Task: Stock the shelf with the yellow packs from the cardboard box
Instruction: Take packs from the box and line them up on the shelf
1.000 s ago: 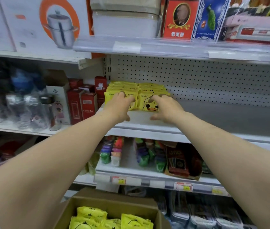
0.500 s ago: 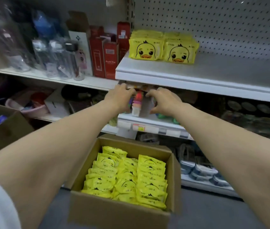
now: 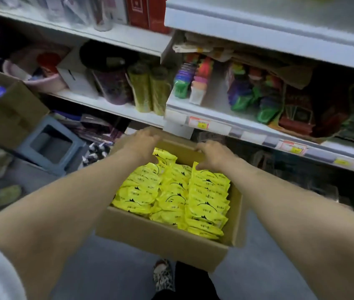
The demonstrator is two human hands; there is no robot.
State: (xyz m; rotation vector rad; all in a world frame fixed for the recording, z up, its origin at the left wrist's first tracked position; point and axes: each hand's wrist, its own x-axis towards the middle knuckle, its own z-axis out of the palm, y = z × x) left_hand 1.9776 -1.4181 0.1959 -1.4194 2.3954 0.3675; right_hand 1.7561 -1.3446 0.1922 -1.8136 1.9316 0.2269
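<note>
An open cardboard box (image 3: 158, 237) sits on the floor below me, packed with several rows of yellow packs (image 3: 171, 191) standing on edge. My left hand (image 3: 143, 144) hovers over the box's far left corner, fingers pointing down, with nothing in it. At the far wall, my right hand (image 3: 212, 156) is just above the right row, its thumb touching the top of a pack. Both fingertips are partly hidden behind the backs of my hands. The white shelf (image 3: 258, 24) that takes the packs runs along the top right.
A second cardboard box (image 3: 9, 113) and a grey plastic stool (image 3: 50, 146) stand on the floor to the left. The lower shelf (image 3: 215, 124) just behind the box holds colourful toys and bears price tags. My patterned shoe (image 3: 163, 276) is under the box's near edge.
My view has dropped from the shelf to the box. Both hands have come down from the yellow packs on the shelf, past the lower shelf, to the far end of the box.
</note>
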